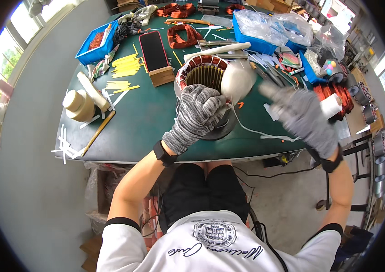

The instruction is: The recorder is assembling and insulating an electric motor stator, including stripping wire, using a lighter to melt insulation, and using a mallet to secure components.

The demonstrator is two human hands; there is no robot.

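Copper-wound stator (pixel 205 75) sits on the worktop (pixel 142 120), near its front edge. Left hand (pixel 197 110) curled at its near rim; right hand (pixel 308 117) blurred, off to its right. Can't tell either grip.

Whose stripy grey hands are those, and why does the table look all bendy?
Someone wearing grey gloves has a very wide camera on their head, looking down. It makes straight edges bend! The left hand is curled at the front of a hollow drum with copper wire around its rim. The right hand is blurry, so I can't tell what it holds. On the green table lie yellow strips, and a phone stands by a wooden block.
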